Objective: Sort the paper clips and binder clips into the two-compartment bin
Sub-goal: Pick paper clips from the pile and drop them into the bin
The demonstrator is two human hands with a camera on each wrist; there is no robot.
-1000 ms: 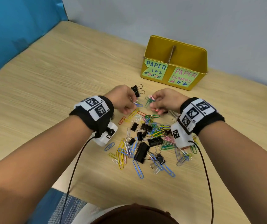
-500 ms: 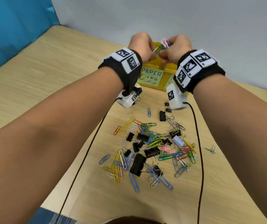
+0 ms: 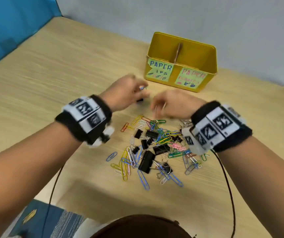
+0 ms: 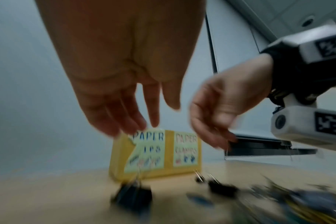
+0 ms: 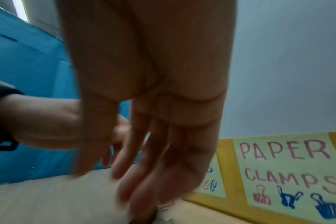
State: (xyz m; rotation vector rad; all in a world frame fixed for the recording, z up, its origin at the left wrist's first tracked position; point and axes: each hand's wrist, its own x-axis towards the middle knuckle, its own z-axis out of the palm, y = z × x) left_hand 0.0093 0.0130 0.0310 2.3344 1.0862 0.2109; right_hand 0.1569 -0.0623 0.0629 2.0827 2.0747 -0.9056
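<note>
The yellow two-compartment bin (image 3: 204, 54) stands at the back of the table, its left label reading PAPER ..IPS and its right label PAPER CLAMPS (image 5: 284, 166). A pile of coloured paper clips and black binder clips (image 3: 155, 148) lies nearer me. My left hand (image 3: 137, 91) hangs at the pile's far edge. Its fingers (image 4: 125, 119) are straight, with the thumb apart, just above a small black binder clip (image 4: 133, 195). My right hand (image 3: 156, 109) is beside it, its fingers (image 5: 159, 166) pointing down over a silvery clip (image 5: 164, 205). Both hands are blurred.
A cardboard divider (image 3: 178, 52) splits the bin. A blue panel (image 3: 9, 28) rises at the left and a grey wall behind. Dark cables (image 3: 227, 177) run from my wrists over the table's near edge. Bare wood (image 3: 43, 74) spreads to the left.
Both hands came down from above the bin to the far edge of the pile. The clips they held over the bin are no longer in them.
</note>
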